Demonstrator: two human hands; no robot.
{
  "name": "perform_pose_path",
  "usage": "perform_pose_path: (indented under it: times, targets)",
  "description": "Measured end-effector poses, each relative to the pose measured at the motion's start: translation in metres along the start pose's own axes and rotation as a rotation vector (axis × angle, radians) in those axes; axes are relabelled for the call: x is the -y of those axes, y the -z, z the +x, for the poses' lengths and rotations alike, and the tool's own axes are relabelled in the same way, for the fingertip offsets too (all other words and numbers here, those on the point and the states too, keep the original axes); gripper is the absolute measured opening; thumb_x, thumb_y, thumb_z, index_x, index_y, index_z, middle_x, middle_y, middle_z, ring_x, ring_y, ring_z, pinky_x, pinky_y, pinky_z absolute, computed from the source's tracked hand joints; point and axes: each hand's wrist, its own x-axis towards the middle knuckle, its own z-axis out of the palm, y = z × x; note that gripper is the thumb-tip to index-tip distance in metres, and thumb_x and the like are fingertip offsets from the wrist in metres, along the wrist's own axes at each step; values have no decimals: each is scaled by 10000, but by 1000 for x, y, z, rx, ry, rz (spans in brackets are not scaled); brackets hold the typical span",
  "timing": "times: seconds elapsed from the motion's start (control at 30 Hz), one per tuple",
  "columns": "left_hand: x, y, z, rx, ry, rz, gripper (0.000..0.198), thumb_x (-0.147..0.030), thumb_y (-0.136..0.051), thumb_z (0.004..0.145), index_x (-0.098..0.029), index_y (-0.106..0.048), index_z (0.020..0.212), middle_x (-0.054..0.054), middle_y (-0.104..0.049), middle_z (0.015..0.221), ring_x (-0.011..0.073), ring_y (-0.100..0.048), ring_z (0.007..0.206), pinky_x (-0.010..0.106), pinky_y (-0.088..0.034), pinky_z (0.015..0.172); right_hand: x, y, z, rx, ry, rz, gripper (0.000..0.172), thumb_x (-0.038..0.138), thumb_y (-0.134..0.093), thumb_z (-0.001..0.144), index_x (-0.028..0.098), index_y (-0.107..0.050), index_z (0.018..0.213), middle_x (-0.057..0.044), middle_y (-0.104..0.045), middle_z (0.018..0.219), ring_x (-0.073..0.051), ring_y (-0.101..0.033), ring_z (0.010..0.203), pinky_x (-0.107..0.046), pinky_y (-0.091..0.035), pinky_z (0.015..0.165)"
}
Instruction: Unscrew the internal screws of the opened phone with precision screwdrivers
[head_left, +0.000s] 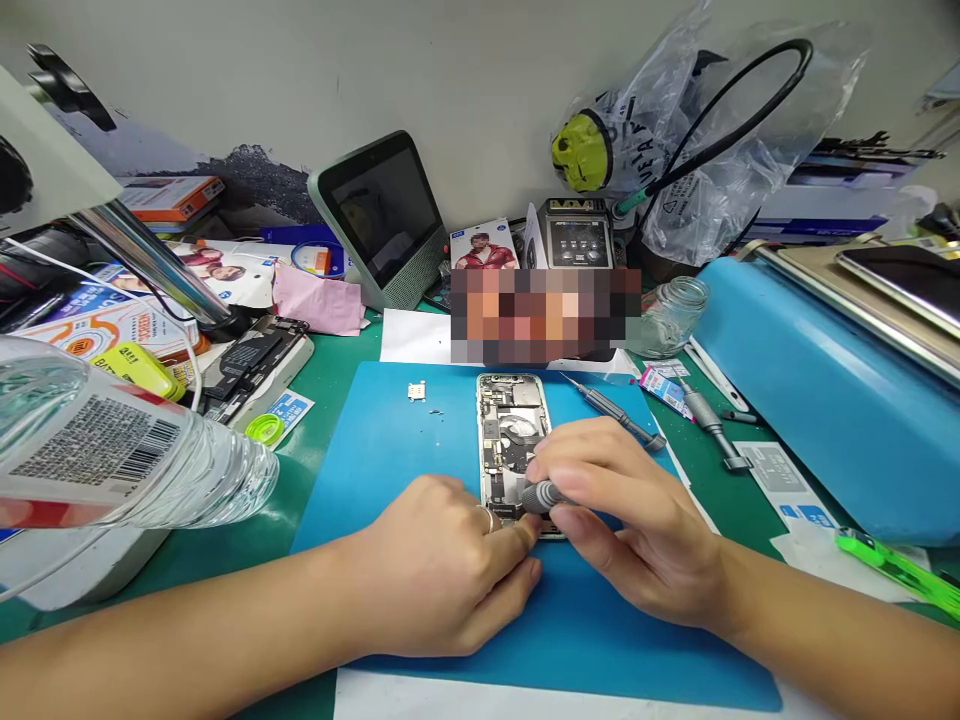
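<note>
"Where's the opened phone?"

"Centre of the frame, on the blue mat, its lower end between both hands."

"And the fingers?"

"The right hand pinches a grey screwdriver by its knurled handle, probably for fine control. The left hand has its fingers curled at the phone's lower end, likely to steady it; I can't tell whether they grip anything."

"Why the metal plate and tiny pieces left of centre?"

"Set apart, I'd guess, so nothing gets lost."

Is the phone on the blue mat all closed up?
No, the phone lies open on the blue mat, with its inner parts showing.
</note>
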Motion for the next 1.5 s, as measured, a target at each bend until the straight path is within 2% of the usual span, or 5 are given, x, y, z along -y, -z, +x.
perform_pose_path:
  times: [0.33, 0.63, 0.87, 1.27, 1.5]
  targets:
    - [1, -1, 0, -21, -11, -2, 246, -252, -438, 1006, -163, -638, 894, -7, -618, 578, 188, -558, 432, 356, -387, 478, -2, -4, -3, -10, -25, 73, 598, -36, -572, 869, 196, -477, 1412, -86, -709, 1090, -200, -649, 1080, -410, -597, 920]
    - [0, 0, 0, -35, -14, -10, 266, -244, -431, 1008, -168, -637, 858, -12, -603, 558, 184, -548, 422, 361, -371, 467, -1, -2, -2, 6, -15, 28, 546, 40, -578, 921, 219, -453, 1422, -68, -699, 1029, -180, -668, 943, -410, -599, 846]
    - [2, -1, -1, -37, -14, 4, 259, -262, -432, 1009, -168, -650, 906, -13, -619, 579, 187, -549, 430, 369, -363, 458, 1, -1, -1, 44, -1, 76, 554, -26, -515, 911, 191, -452, 1416, -114, -714, 1164, -193, -657, 1143, -433, -585, 983]
    - [1, -1, 0, -53, -19, -9, 256, -242, -437, 1008, -176, -623, 845, -25, -589, 558, 168, -529, 420, 362, -355, 470, -3, -4, -5, 19, -13, 78, 600, -3, -581, 906, 220, -423, 1440, -68, -665, 1048, -178, -642, 972, -416, -595, 866]
    - [1, -1, -1, -37, -23, -2, 248, -247, -444, 1007, -164, -640, 881, -20, -605, 585, 173, -546, 438, 366, -379, 472, -2, -3, -4, 28, -19, 137, 614, -63, -534, 877, 186, -440, 1431, -105, -660, 1158, -204, -634, 1109, -450, -574, 960]
